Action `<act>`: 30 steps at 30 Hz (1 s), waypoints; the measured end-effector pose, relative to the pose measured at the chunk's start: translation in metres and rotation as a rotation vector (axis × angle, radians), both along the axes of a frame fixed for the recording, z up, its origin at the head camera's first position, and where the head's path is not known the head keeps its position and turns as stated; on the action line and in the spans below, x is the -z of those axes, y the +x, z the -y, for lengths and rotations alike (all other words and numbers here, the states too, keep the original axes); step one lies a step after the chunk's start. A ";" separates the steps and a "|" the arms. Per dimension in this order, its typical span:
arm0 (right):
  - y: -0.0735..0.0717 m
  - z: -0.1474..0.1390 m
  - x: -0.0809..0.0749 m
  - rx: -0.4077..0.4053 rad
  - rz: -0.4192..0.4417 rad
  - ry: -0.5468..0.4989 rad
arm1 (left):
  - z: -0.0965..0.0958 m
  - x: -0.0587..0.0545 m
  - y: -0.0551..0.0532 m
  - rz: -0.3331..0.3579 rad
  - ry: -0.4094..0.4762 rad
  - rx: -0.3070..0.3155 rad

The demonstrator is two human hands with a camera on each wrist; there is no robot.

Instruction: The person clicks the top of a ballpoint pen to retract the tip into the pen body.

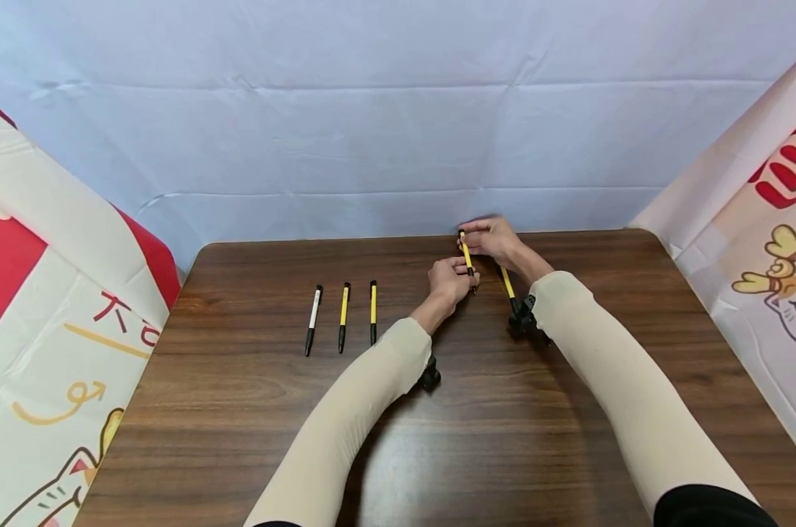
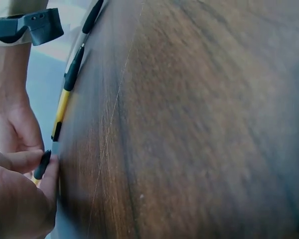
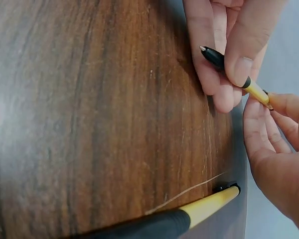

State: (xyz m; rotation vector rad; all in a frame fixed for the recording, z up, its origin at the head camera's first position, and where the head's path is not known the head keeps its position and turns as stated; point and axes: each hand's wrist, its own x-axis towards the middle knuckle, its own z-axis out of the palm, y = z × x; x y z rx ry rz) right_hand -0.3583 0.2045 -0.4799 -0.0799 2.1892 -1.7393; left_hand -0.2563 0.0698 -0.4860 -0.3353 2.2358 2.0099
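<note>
Both of my hands hold one yellow-and-black ballpoint pen (image 1: 467,253) near the table's far edge. My left hand (image 1: 451,280) pinches its black grip between thumb and fingers, and the metal point sticks out in the right wrist view. At the other end, my right hand (image 1: 495,240) pinches the yellow barrel with its fingertips (image 3: 284,105). Another yellow pen (image 1: 507,283) lies on the table beside my right wrist, partly hidden by the arm; in the right wrist view its black grip (image 3: 139,226) is close to the camera.
To the left, a white pen (image 1: 314,316) and two yellow pens, one in the middle (image 1: 344,315) and one nearer my left arm (image 1: 374,307), lie in a row on the brown wooden table (image 1: 240,395). A pale cloth (image 1: 398,132) hangs behind; printed cloths flank both sides.
</note>
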 end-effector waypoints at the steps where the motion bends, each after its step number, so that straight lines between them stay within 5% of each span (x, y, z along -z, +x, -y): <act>1: 0.000 -0.001 0.000 0.001 0.004 -0.003 | 0.000 -0.001 0.001 0.008 0.012 -0.001; 14: 0.004 0.001 0.001 0.001 0.020 -0.085 | 0.021 -0.003 0.000 0.064 0.267 0.066; 30: 0.008 -0.001 -0.009 -0.031 0.127 -0.173 | 0.031 -0.011 0.002 0.094 0.392 0.151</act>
